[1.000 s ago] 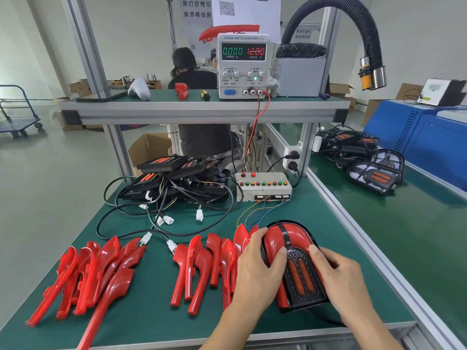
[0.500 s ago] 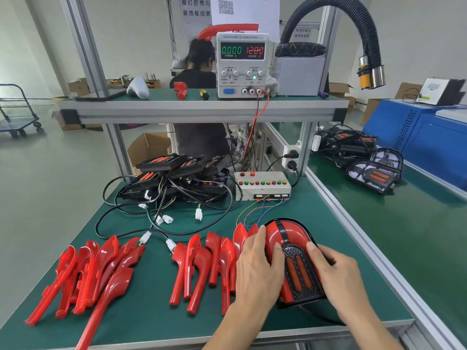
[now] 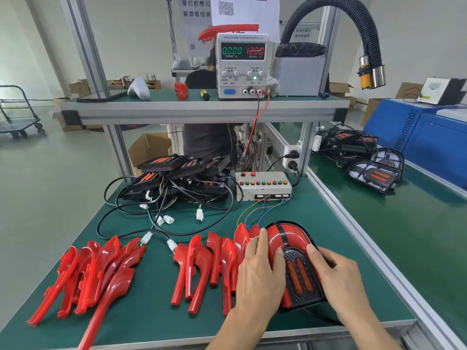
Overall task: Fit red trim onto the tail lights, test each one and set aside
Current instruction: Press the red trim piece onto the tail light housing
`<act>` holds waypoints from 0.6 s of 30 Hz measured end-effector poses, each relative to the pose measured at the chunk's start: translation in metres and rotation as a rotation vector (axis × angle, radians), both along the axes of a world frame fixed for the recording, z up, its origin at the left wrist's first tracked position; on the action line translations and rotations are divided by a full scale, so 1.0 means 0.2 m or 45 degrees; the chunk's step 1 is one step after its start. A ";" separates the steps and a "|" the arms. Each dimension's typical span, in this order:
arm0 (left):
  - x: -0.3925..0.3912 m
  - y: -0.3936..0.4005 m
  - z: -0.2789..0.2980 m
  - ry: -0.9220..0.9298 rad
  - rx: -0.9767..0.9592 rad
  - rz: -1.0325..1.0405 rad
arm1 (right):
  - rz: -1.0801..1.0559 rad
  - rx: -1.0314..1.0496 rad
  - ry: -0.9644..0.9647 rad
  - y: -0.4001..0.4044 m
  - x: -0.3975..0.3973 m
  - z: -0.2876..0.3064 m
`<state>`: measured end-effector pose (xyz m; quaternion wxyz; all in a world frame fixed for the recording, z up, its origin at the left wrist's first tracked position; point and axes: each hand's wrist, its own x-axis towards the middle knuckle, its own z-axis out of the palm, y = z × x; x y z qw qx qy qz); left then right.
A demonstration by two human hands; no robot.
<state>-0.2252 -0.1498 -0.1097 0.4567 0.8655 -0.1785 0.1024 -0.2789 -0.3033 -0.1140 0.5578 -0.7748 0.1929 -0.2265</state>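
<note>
Head camera, looking forward and down at a green workbench [image 3: 252,322]. At the near right of the bench lies a tail light [image 3: 298,269] — a black, arch-shaped housing with red trim [image 3: 283,238] curving over its top and two orange oval lenses side by side in its lower half. Both hands are on it. The left hand [image 3: 260,276] lies over its left side, fingers fairly straight and pressing down on the red trim. The right hand [image 3: 338,276] holds the right edge, its thumb on the face of the light and its fingers curled around the rim.

Just left of the light, touching the left hand, a row of loose red trim pieces [image 3: 202,266] lies on the mat. A second heap of red trim pieces [image 3: 93,271] sits further left, near the bench's left edge.

Behind these, toward the back of the bench, a pile of black tail lights [image 3: 177,178] rests among tangled black cables with white connectors [image 3: 199,214]. To its right stands a white switch box [image 3: 262,185] with a row of coloured buttons; thin coloured wires run from it toward the light being held.

On the upper shelf, a power supply [image 3: 242,65] shows 0.000 in green and 12.00 in red. On the neighbouring bench at right — more tail lights [image 3: 374,173].
</note>
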 end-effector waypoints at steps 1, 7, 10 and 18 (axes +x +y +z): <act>0.00 0.00 0.00 0.001 0.008 0.007 | -0.003 0.007 -0.005 0.00 0.00 0.00; 0.01 -0.02 0.01 0.030 -0.080 0.035 | 0.006 0.062 -0.014 0.00 0.00 0.00; 0.03 -0.01 0.01 0.230 -0.222 -0.021 | -0.001 0.082 -0.015 -0.01 0.00 0.01; 0.09 0.03 0.03 0.954 -0.707 -0.310 | 0.007 0.034 -0.027 -0.03 -0.03 0.04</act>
